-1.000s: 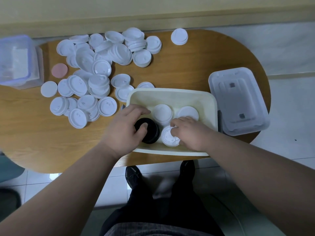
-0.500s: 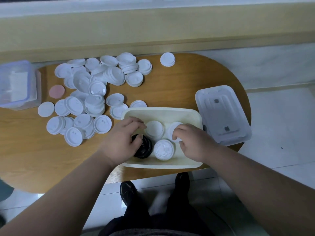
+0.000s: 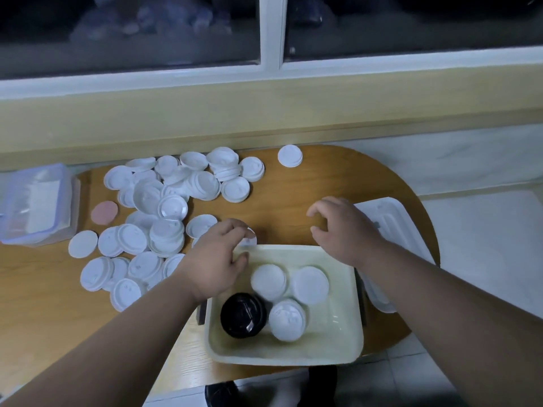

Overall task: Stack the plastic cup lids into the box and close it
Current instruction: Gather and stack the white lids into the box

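Fingers [image 3: 318,205] loose, right hand [image 3: 345,230] over table [image 3: 288,207]

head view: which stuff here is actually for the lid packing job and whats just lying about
For the job: cream box, white lids in it, black lid in it, loose white lids on the table, clear box lid on the right.
Lying about: clear tub at the left edge, pink disc beside it.
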